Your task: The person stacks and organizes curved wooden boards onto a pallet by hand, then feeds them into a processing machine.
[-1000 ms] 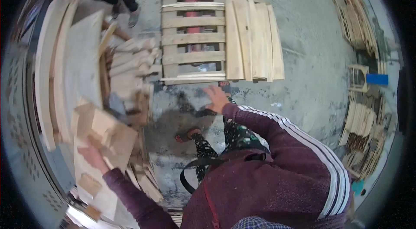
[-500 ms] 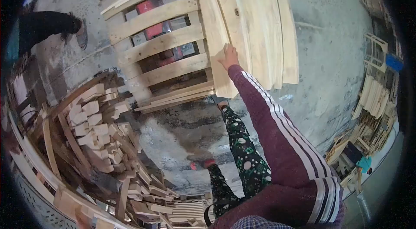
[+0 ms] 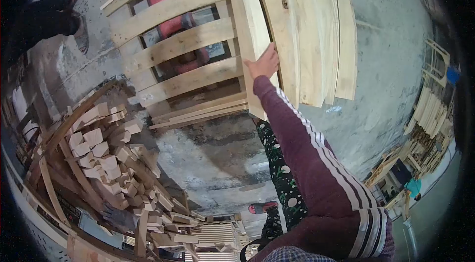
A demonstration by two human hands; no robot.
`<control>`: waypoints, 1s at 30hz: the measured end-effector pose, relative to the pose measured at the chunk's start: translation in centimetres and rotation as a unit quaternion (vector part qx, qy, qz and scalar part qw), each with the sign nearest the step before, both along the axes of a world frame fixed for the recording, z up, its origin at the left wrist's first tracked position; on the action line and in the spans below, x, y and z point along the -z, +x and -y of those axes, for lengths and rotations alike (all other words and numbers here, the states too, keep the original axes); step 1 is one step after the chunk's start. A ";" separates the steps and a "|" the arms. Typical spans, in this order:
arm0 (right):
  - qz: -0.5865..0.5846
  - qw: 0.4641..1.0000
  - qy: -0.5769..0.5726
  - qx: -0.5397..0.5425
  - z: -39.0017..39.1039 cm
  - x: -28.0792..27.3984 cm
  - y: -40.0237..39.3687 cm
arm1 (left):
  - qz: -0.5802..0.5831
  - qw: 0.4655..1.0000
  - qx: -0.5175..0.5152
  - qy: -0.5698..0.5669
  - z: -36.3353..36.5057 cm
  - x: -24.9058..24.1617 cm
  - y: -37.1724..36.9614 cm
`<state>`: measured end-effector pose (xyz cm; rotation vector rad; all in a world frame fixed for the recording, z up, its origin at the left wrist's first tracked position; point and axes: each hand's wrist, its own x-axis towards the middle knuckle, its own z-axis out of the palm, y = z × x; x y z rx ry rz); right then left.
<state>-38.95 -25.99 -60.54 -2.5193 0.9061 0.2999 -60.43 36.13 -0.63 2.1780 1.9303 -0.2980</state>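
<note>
My right hand (image 3: 264, 66) grips a long pale wooden board (image 3: 251, 9) near its close end. The thumb lies toward the left side and the fingers reach the right edge. This board is tipped, showing two of its faces, on the left of several wide boards (image 3: 311, 39) laid side by side. A dark gap separates it from the neighbouring board, which has a knot. Left of it are the slats of a wooden pallet (image 3: 190, 41). My left hand is out of view.
Red equipment (image 3: 170, 24) shows under the slats. A pile of cut wood blocks (image 3: 101, 155) lies at lower left, with a dark glove-like shape (image 3: 118, 216) beside it. Another person's legs (image 3: 54, 22) are at upper left; a distant person (image 3: 412, 187) is at lower right.
My hand has gone from lying on the board to gripping across it, and the board has tipped. The gap to its right is wider. The view has shifted, and the other person's legs have moved.
</note>
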 end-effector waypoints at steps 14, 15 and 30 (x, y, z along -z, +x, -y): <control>0.065 0.902 0.417 0.089 10.7 -19.9 -8.2 | 0.253 0.961 0.107 -0.017 -9.5 2.3 -10.9; 0.061 0.908 0.415 0.020 12.5 -21.8 -9.3 | 0.175 0.969 0.173 -0.014 -11.9 4.1 -10.8; 0.134 0.670 0.293 -0.669 -18.3 -65.0 -22.1 | 0.751 0.453 0.062 -0.477 0.8 -15.1 -29.1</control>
